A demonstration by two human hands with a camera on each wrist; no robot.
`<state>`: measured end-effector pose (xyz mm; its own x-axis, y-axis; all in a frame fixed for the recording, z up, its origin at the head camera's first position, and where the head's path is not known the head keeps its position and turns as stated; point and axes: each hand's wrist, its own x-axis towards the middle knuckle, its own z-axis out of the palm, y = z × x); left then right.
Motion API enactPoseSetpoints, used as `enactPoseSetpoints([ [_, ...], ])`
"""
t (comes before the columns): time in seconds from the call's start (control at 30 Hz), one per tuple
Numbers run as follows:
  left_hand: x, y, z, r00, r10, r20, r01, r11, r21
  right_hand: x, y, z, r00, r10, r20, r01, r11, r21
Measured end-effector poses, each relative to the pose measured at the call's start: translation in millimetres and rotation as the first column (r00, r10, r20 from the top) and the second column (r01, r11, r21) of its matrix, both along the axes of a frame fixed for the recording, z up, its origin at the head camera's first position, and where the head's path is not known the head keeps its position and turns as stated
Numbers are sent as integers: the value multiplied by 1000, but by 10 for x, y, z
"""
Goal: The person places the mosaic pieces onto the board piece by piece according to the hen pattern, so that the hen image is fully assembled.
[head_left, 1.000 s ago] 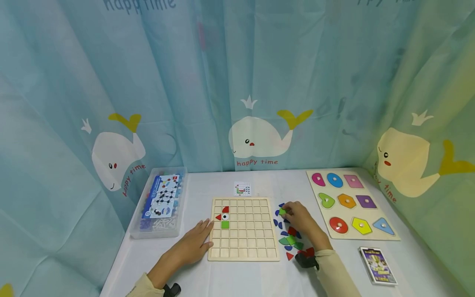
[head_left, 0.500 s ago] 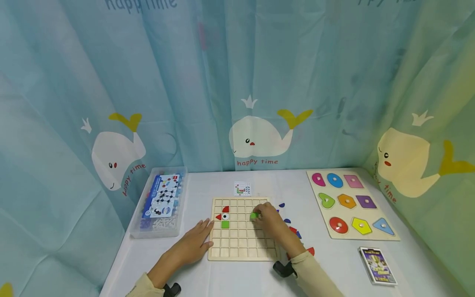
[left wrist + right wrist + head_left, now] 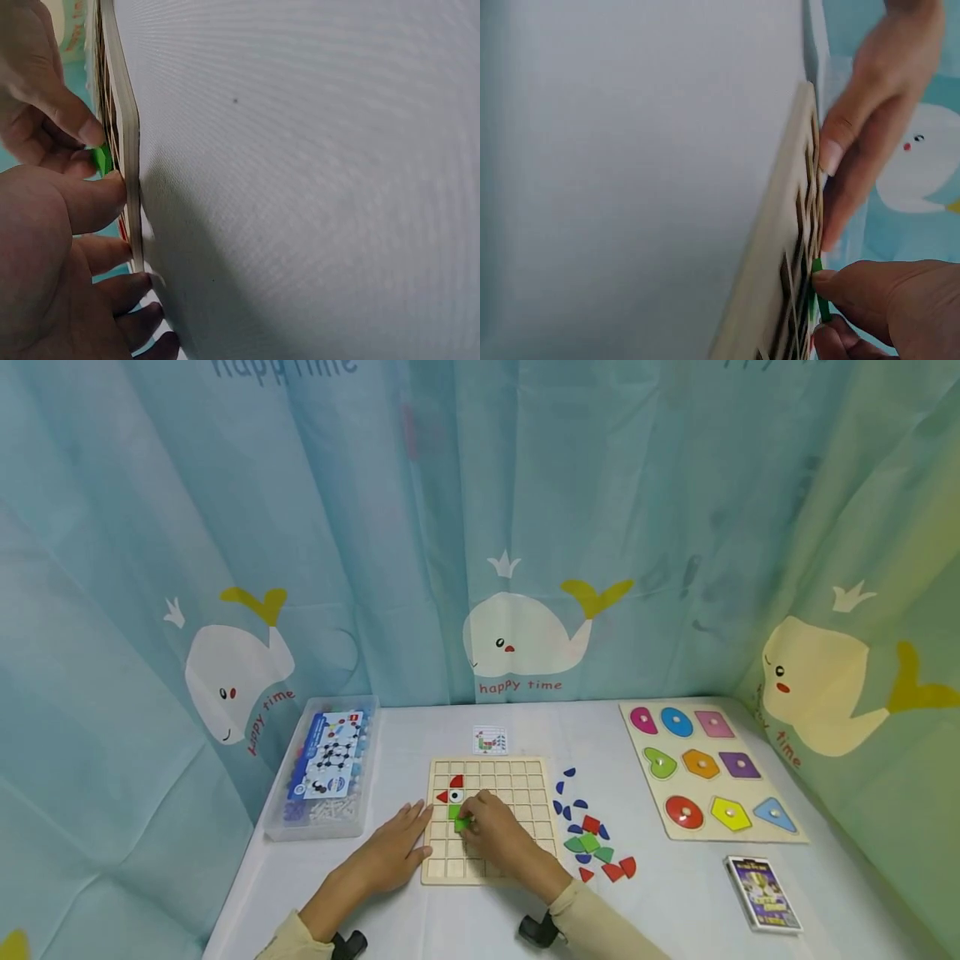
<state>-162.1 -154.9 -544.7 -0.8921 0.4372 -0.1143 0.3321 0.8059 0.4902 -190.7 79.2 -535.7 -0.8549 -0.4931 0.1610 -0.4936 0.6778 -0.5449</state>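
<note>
A wooden grid board (image 3: 517, 769) lies on the white table. On its left side sit a red quarter-circle piece (image 3: 457, 782), a red triangle (image 3: 442, 797), a white eye tile (image 3: 454, 796) and a green square tile (image 3: 453, 811). With thumb and fingers my right hand (image 3: 498, 837) pinches a second green square tile (image 3: 461, 826) just below the first, close over the grid. That tile (image 3: 823, 300) stands tilted against the grid in the right wrist view. My left hand (image 3: 386, 853) rests at the board's left edge, fingers extended and fingertips touching the rim.
Loose blue, green and red pieces (image 3: 590, 843) lie right of the board. Behind it is a small pattern card (image 3: 490, 741). A clear plastic case (image 3: 326, 768) stands left; a shape puzzle board (image 3: 697, 806) and a card box (image 3: 763, 893) lie right.
My right hand has picked up the green square tile from the loose pieces and carried it left across the board, to below the first green tile. The left hand has stayed put.
</note>
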Motion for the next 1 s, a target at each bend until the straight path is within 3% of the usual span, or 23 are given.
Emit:
enactPoseSetpoints([
  [0.17,4,9,13,1000,-4,-11,4,1000,8,26,-63,-39,999,24,-41,-24,1000,-1],
  [0.73,3,-4,11,1000,-8,-9,8,1000,0,44,-67,-55,997,52,-54,-50,998,38],
  [1.0,2,-3,21,1000,-1,4,1,1000,4,30,55,38,989,115,-95,-108,992,70],
])
